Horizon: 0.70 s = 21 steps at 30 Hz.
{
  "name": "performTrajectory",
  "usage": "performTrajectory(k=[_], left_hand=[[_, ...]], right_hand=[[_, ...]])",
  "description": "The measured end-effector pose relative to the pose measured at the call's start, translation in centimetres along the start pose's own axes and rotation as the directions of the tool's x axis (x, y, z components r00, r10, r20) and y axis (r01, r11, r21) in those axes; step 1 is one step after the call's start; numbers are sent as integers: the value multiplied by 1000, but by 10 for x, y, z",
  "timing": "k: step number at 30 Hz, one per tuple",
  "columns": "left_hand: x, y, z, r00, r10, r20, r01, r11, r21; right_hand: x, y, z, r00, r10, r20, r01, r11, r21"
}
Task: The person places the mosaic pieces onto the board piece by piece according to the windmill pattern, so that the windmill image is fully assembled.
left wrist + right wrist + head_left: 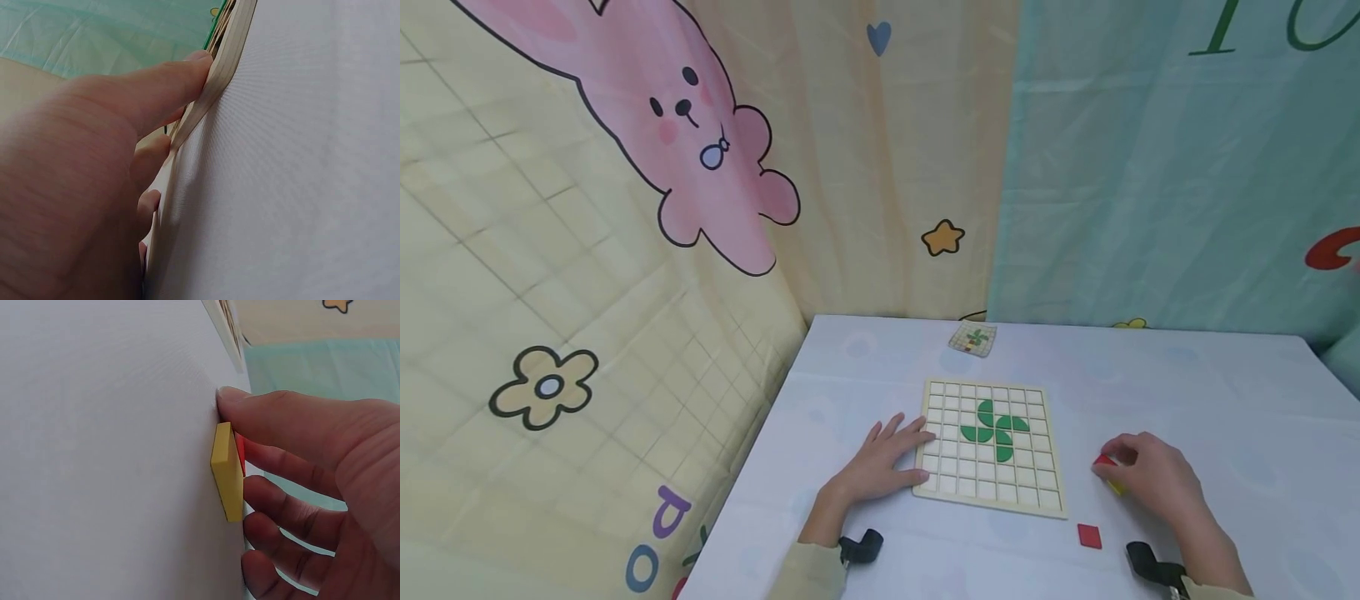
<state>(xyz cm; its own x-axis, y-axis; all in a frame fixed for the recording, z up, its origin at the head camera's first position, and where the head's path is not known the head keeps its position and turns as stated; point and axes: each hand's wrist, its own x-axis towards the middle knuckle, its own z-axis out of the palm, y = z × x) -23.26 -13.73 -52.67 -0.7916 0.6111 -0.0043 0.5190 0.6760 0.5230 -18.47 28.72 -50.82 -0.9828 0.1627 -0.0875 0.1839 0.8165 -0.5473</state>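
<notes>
A square wooden grid board (985,485) lies on the table, with green quarter-round pieces (986,408) forming a pinwheel near its middle. My left hand (880,462) rests at the board's left side, fingers spread and fairly straight, fingertips and thumb touching the edge. To the right of the board, my right hand (1153,475) pinches a small red tile (1103,460) between thumb and forefinger. Right by these fingertips is a yellow tile (228,475), which partly covers the red one in the right wrist view. Another red tile (1089,536) lies flat near the board's lower right corner.
A small pattern card (973,339) with a printed grid and green pinwheel lies behind the board, near the table's back edge. The white-covered table (1247,400) meets a patterned cloth backdrop (865,167) at the rear and left.
</notes>
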Motion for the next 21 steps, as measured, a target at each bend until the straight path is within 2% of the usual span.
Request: performTrajectory(k=[8,12,21], left_hand=[[1,-5,6,1000,-8,2,8,1000,27],[1,-5,6,1000,0,-5,0,1000,22],[1,-4,3,1000,-5,-3,5,1000,11]], right_hand=[[0,5,2,1000,-2,-9,2,1000,13],[1,7,6,999,-24,-26,25,999,47],[2,4,8,999,-52,-8,53,995,82]])
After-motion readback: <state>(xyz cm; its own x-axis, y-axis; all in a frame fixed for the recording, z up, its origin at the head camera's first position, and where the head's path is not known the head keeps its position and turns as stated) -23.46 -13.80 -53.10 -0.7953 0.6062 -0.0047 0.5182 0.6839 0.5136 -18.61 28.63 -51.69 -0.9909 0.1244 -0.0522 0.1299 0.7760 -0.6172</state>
